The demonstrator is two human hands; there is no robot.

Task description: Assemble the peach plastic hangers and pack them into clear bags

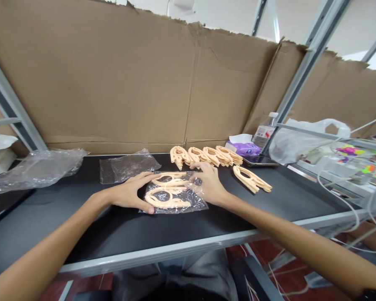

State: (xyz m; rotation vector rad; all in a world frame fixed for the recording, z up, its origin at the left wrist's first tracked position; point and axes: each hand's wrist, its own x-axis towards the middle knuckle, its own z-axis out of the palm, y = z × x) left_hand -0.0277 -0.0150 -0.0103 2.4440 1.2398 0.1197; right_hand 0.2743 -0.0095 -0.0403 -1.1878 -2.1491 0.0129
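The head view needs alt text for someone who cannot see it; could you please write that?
The person's left hand and right hand touch opposite sides of a clear bag containing cream looped pieces on a black table. Similar pieces lie in a row behind it, near a purple tissue pack.

Cream pieces (178, 203), clear bag (201, 205) between left grip (130, 193) and right grip (210, 186)
Black surface (113, 230) beneath; purple pack (247, 149) beyond the right grip; brown cardboard (113, 75) behind.
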